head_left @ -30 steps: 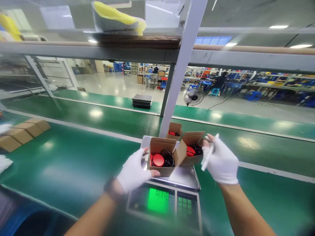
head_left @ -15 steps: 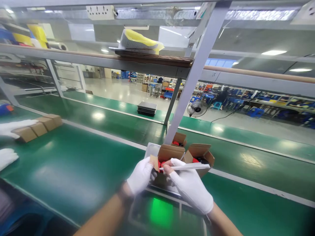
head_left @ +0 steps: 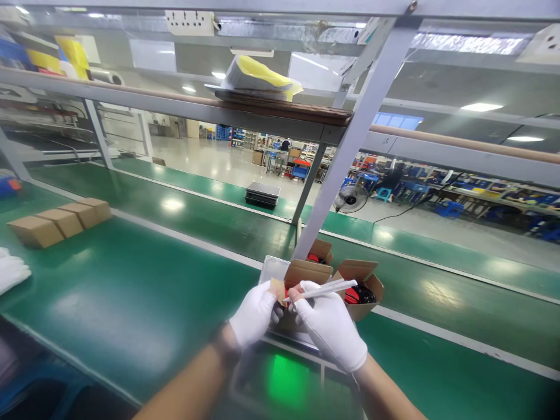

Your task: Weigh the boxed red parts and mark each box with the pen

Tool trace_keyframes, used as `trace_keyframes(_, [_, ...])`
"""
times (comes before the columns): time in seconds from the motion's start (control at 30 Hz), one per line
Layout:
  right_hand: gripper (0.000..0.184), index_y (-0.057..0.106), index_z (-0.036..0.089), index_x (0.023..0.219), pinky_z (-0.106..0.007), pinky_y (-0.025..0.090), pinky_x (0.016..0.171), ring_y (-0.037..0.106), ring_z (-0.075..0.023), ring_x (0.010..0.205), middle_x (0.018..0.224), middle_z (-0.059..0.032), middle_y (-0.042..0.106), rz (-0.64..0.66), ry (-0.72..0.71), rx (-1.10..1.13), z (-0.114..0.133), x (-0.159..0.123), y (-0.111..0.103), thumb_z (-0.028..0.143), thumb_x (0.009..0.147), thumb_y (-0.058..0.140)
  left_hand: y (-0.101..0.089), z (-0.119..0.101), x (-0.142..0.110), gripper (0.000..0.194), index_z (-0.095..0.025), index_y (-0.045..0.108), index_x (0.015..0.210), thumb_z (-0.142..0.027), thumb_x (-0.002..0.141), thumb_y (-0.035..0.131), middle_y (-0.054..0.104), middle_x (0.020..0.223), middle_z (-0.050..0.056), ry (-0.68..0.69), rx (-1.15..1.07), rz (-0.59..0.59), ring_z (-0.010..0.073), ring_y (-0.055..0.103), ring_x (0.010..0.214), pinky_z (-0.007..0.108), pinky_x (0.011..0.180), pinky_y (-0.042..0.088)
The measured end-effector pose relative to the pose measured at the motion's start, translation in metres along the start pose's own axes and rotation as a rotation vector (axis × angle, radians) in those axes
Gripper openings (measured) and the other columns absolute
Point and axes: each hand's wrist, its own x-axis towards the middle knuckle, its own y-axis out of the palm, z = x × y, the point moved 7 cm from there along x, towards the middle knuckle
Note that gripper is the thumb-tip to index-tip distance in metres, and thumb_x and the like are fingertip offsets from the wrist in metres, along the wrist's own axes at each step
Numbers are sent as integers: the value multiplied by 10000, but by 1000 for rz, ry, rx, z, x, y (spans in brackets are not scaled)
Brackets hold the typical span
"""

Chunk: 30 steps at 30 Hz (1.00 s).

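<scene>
My left hand (head_left: 254,315), in a white glove with bare fingertips, pinches a small tan cardboard flap (head_left: 277,289) at the near open carton (head_left: 310,270). Closed round a slim white pen-like stick (head_left: 330,289) is my right hand (head_left: 335,329), gloved the same way. The stick's tip points left, close to the flap; whether they touch I cannot tell. Red contents show between my hands, mostly hidden. That carton sits on a metal scale platform (head_left: 272,269), with a glowing green panel (head_left: 286,379) in front. Just right stands another open carton (head_left: 371,284) holding red and black items (head_left: 361,293).
A third open carton (head_left: 322,249) stands behind, by a slanted grey post (head_left: 341,157). At left, several closed cartons (head_left: 48,227) line the green belt (head_left: 153,291), near a co-worker's gloved hand (head_left: 13,271). A shelf rail (head_left: 175,105) crosses above.
The white stick has tilted, its far end now higher and further left. At left, the co-worker's upper hand has left the row of cartons. My left hand keeps its pinch.
</scene>
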Motion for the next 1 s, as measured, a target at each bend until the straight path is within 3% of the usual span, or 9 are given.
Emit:
trace_keyframes(0.63, [276,508,200,629,-256,378,582,531,-162,596,614,5,585,-45,-6,-28,-2,1,0,357,853,473,1,3,0,414,-137,509,777,-516,863,366,550,629,21,-9,4,5,97,482,506,219,499,391])
trace_keyframes(0.8, [304,539,188,640,-239,409,547,546,-151,574,620,-7,602,-56,13,135,-4,-5,-6,401,854,513,-1,6,1,417,-136,510,785,-517,869,365,559,611,23,-18,3,-4,102,493,497,219,492,390])
trace_keyframes(0.93, [297,570,173,716,-207,364,407,493,-114,455,609,-9,595,-235,76,391,-27,-26,-24,448,831,576,-9,4,0,421,-130,544,898,-519,868,387,611,732,59,7,18,-17,129,556,598,237,551,428])
trace_keyframes(1.0, [264,588,165,759,-203,362,408,494,-112,469,618,-13,589,-389,54,467,-36,-40,-37,421,821,609,-13,-5,-2,467,-147,515,1085,-493,777,574,625,975,101,57,59,-78,182,602,826,274,692,472])
